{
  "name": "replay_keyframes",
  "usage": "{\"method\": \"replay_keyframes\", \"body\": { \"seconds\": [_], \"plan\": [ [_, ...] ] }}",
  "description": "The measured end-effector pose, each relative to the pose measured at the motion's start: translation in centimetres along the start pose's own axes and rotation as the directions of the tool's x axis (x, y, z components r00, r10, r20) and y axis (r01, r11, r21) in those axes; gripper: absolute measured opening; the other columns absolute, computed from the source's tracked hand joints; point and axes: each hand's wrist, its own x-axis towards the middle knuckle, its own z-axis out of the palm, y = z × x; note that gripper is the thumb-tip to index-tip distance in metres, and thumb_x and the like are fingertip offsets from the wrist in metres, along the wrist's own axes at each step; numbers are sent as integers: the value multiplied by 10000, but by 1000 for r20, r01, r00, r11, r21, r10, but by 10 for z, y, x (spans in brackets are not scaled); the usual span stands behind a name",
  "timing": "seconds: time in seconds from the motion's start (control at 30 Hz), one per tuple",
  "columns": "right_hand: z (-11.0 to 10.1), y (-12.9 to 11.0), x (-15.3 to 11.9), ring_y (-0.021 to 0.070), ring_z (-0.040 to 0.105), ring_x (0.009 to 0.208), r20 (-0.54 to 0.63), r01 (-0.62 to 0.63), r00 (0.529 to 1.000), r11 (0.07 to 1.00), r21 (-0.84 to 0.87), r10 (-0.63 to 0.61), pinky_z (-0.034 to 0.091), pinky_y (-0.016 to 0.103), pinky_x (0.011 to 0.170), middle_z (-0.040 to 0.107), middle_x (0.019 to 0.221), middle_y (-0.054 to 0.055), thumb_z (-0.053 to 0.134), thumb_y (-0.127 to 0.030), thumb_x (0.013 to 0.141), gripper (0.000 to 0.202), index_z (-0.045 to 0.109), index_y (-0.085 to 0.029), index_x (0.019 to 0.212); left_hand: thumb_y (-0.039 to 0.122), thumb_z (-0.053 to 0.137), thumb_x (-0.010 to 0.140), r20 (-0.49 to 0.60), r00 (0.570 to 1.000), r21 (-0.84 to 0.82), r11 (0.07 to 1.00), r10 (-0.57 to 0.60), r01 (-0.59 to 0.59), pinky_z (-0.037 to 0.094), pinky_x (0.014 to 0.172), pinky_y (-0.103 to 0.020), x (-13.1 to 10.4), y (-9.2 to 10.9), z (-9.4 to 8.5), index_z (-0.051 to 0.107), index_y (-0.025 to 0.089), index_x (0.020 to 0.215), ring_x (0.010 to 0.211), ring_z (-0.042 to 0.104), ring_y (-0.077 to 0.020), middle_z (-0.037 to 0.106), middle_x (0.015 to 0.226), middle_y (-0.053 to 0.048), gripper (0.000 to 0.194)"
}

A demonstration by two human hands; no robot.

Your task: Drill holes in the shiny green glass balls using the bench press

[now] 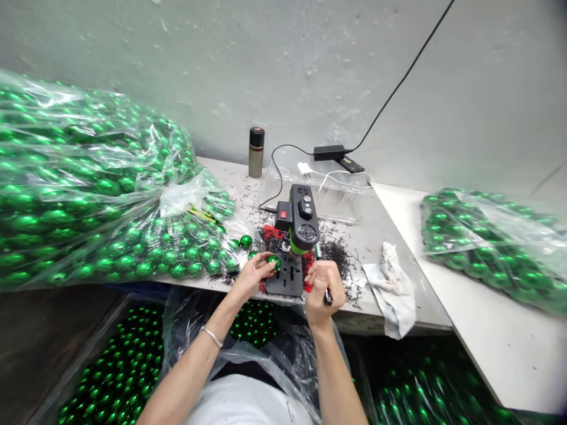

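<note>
Between the fingertips of my left hand point(256, 270) is a shiny green ball ornament point(274, 261), held over the black slotted base plate point(283, 284) of a small bench drill press point(303, 215). My right hand point(325, 289) is wrapped round the black lever handle point(328, 297) on the machine's right side. The black drill head with a red switch stands above the plate. Left of the plate, another green ball point(245, 241) lies loose at the mouth of a clear bag. Red and black shavings lie around the base.
Large clear bags of green balls point(110, 195) fill the left; another bag point(482, 248) lies on the right table. A bottle point(256, 152), a power adapter point(329, 153) with cables and a crumpled cloth point(392, 289) are on the worktable. Below, a plastic-lined container holds green balls point(252, 323).
</note>
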Motion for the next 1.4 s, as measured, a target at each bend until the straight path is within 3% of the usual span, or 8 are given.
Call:
{"method": "replay_keyframes", "body": {
  "seconds": [0.1, 0.23, 0.53, 0.7, 0.97, 1.1, 1.23, 1.4],
  "plan": [
    [0, -1, 0, 123, 554, 638, -3, -1, 1000, 1000, -9, 1, 425, 281, 589, 557, 702, -9, 456, -167, 973, 281, 524, -209, 704, 301, 797, 748, -8, 990, 205, 969, 142, -138, 554, 885, -338, 1, -6, 5, 654, 161, 1067, 931, 711, -206, 748, 975, -71, 377],
    [1, -1, 0, 120, 557, 646, -1, 12, 1000, 1000, -2, -12, 430, 275, 590, 557, 703, -10, 451, -152, 973, 285, 517, -208, 702, 262, 717, 798, 14, 957, 491, 832, 291, -260, 532, 931, -367, 0, -10, 9, 658, 195, 1078, 979, 700, -221, 749, 1051, -66, 294],
    [-1, -3, 1, 122, 556, 643, 18, 43, 999, 998, -40, -42, 426, 276, 576, 562, 707, -4, 446, -142, 970, 279, 510, -212, 707, 236, 739, 820, 104, 884, 741, 557, 456, -375, 524, 971, -439, 10, -23, 17, 703, 207, 1165, 1076, 690, -279, 758, 1150, -93, 349],
    [-2, -2, -2, 117, 561, 648, 21, 42, 999, 999, -30, -41, 431, 270, 579, 570, 719, -6, 453, -132, 967, 266, 519, -207, 721, 248, 776, 820, 234, 800, 745, 427, 552, -513, 498, 997, -460, 11, -32, 9, 727, 221, 1154, 1110, 671, -283, 752, 1189, -91, 339],
    [-2, 10, -18, 124, 557, 642, 19, 77, 997, 997, -17, -76, 446, 279, 583, 550, 702, -9, 441, -142, 966, 279, 499, -210, 701, 294, 794, 824, 248, 730, 738, 364, 636, -568, 500, 953, -446, 13, -42, 11, 730, 200, 1134, 1034, 670, -270, 765, 1102, -96, 331],
    [-1, 26, -30, 114, 562, 640, 36, 146, 989, 989, -14, -145, 471, 283, 600, 556, 735, -9, 408, -186, 988, 283, 484, -212, 716, 306, 790, 828, 253, 719, 737, 353, 648, -577, 505, 939, -441, 13, -43, 11, 725, 207, 1141, 1026, 667, -267, 761, 1112, -96, 335],
    [5, 41, -38, 121, 575, 636, -33, 189, 981, 981, -40, -190, 526, 378, 749, 545, 731, -19, 361, -207, 999, 310, 468, -219, 708, 315, 782, 836, 258, 721, 738, 351, 643, -577, 506, 937, -447, 13, -44, 10, 725, 208, 1139, 1029, 662, -269, 759, 1118, -99, 326],
    [10, 47, -41, 121, 575, 638, -74, 215, 974, 977, -12, -215, 535, 408, 792, 526, 737, -18, 325, -201, 1003, 334, 441, -220, 690, 316, 769, 847, 253, 725, 740, 355, 640, -572, 505, 941, -453, 12, -44, 10, 722, 221, 1148, 1033, 660, -267, 757, 1126, -97, 319]
  ]
}}
